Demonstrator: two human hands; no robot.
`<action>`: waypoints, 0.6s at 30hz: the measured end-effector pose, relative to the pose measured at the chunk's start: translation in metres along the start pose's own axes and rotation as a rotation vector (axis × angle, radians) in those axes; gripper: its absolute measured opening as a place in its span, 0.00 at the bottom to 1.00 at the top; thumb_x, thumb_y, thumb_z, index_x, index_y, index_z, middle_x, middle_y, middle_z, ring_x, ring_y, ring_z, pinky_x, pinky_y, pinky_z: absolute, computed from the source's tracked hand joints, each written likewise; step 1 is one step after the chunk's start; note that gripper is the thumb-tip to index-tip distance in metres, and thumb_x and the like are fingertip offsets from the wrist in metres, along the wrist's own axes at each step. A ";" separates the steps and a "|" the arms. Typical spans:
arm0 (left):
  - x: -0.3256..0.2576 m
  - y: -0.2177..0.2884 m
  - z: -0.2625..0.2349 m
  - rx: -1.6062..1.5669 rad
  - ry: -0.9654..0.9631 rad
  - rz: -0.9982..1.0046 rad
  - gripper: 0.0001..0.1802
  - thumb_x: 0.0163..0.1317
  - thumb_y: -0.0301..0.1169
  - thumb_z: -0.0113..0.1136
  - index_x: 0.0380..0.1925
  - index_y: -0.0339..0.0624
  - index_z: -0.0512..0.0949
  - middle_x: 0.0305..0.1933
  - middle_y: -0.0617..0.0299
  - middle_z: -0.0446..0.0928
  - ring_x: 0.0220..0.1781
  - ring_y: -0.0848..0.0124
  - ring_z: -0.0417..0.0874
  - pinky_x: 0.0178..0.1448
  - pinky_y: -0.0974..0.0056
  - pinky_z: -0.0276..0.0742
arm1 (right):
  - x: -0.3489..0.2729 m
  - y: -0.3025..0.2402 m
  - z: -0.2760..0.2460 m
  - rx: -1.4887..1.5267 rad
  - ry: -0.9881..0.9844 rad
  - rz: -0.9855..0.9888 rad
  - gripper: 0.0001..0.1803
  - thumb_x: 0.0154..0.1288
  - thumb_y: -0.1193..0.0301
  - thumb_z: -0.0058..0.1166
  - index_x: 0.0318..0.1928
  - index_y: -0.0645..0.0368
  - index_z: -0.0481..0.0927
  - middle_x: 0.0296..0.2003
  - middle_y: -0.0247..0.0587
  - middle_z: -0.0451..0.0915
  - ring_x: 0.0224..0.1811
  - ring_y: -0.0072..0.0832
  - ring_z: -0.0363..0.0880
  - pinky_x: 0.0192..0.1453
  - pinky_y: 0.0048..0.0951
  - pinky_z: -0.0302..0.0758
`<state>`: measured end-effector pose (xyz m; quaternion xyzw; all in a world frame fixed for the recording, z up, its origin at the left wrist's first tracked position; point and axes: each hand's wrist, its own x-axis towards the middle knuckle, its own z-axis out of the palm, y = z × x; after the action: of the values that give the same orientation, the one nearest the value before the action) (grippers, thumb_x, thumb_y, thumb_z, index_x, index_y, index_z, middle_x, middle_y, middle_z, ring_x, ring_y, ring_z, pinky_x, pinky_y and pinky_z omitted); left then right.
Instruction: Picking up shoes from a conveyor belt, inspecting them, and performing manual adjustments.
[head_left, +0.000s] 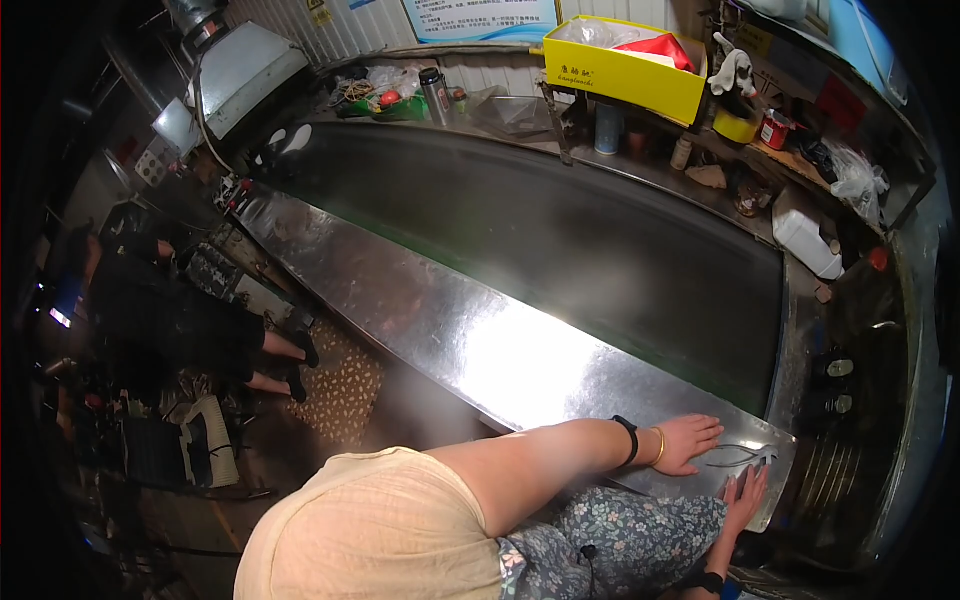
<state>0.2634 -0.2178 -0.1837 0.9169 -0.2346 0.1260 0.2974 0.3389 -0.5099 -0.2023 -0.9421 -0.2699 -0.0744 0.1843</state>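
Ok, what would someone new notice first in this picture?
Probably the long steel counter with its bright glare, running diagonally beside a dark belt. Near its lower right end, the left hand lies flat by a pair of pliers, with the right hand at the counter's edge. Up top, a yellow box stands out on the cluttered shelf.

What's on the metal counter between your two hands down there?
In the head view, small pliers lie on the steel counter between the left hand and right hand; both hands rest flat beside them.
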 end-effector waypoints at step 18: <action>0.000 0.000 0.000 -0.010 -0.001 -0.006 0.40 0.55 0.49 0.61 0.61 0.31 0.70 0.72 0.40 0.62 0.75 0.46 0.58 0.77 0.48 0.53 | -0.001 0.008 0.005 -0.024 0.016 -0.026 0.28 0.67 0.63 0.56 0.64 0.60 0.73 0.73 0.54 0.59 0.73 0.52 0.59 0.74 0.48 0.57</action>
<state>0.2638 -0.2180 -0.1836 0.9162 -0.2324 0.1235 0.3021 0.3429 -0.5149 -0.2095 -0.9401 -0.2796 -0.0876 0.1744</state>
